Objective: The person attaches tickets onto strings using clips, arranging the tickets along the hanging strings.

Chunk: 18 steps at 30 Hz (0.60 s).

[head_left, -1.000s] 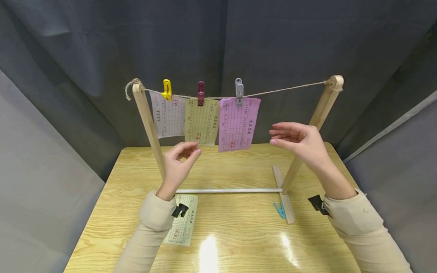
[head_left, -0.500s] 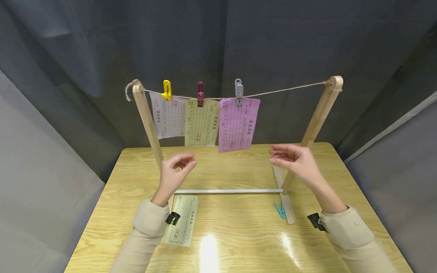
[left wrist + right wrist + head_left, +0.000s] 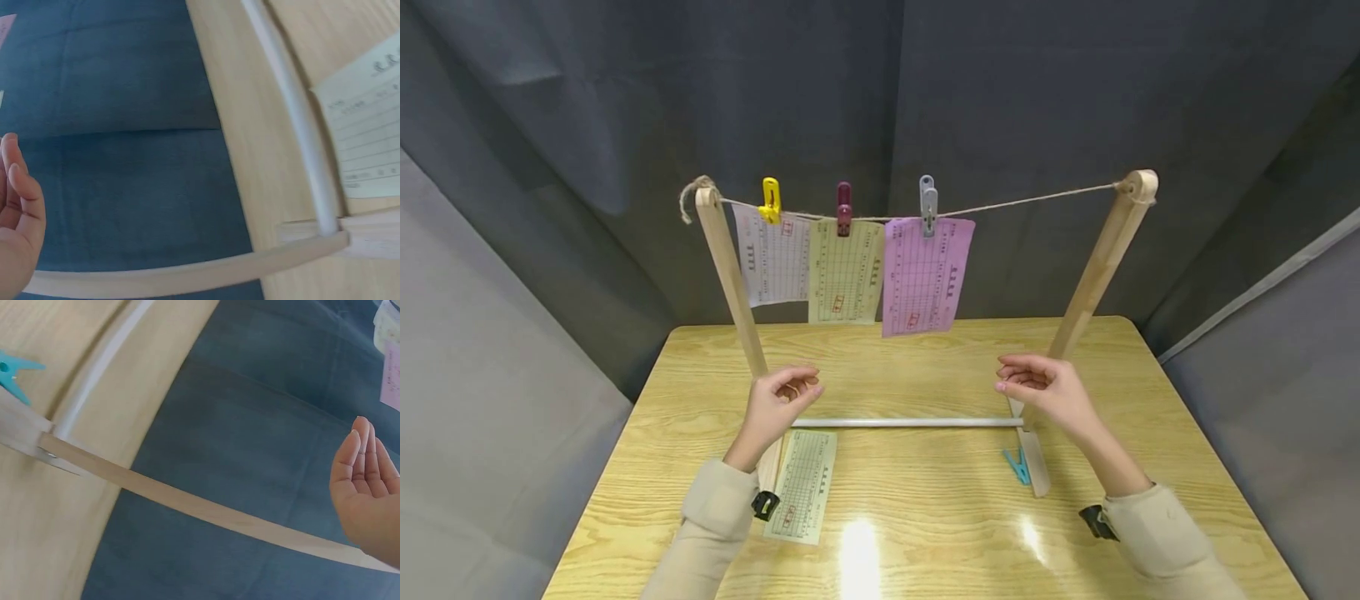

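My left hand (image 3: pixel 778 406) hovers beside the left wooden post, fingers loosely bent and holding nothing. Across from it, my right hand (image 3: pixel 1045 387) is in front of the right post, also loosely curled around nothing. Above them a twine line carries three paper slips: a white slip (image 3: pixel 772 258) under a yellow clothespin (image 3: pixel 771 201), a yellow slip (image 3: pixel 846 275) under a maroon clothespin (image 3: pixel 844 209), and a pink slip (image 3: pixel 925 279) under a grey clothespin (image 3: pixel 928 206). A pale green slip (image 3: pixel 805 483) lies on the table near my left wrist. A blue clothespin (image 3: pixel 1018 467) rests by the right foot.
The wooden posts (image 3: pixel 1103 267) stand at both sides, joined low down by a white rod (image 3: pixel 910 422). The right foot (image 3: pixel 1033 462) lies flat on the wooden table (image 3: pixel 925 517). Dark grey curtain (image 3: pixel 1022 100) hangs behind.
Both hands have come down, away from the line and toward the table, still holding nothing. The hanging slips and clothespins keep their places; the view shifts slightly.
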{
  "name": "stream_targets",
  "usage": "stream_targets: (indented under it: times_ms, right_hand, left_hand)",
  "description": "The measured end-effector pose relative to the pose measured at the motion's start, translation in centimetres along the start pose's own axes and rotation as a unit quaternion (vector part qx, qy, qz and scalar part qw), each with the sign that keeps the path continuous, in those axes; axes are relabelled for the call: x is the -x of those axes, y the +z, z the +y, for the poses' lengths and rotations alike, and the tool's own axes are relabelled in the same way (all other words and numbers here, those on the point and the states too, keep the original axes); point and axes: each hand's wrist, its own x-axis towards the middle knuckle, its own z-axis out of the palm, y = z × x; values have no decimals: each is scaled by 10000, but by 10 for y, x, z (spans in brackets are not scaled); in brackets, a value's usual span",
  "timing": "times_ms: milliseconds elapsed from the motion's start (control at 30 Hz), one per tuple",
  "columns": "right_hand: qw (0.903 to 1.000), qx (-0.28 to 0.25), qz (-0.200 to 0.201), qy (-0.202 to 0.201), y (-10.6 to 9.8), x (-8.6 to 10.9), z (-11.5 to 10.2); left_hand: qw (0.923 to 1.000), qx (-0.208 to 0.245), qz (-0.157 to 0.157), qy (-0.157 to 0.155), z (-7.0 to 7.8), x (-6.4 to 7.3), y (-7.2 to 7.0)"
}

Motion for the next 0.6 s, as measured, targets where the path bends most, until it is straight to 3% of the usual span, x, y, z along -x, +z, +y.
stream_targets:
  times_ms: [200,400,600]
  right_hand:
    - [10000,42,35,79,1,6,17]
    - [9994,85,42,345,2,15,33]
    - [9959,283,74,854,1,23,46]
  left_hand:
    - [9993,-8,-259,-274,-13,9,-3]
    - [9945,-175,-486,-915,-28,18,-6]
    - [9927,-322,-530,-1034,-47,25,-8]
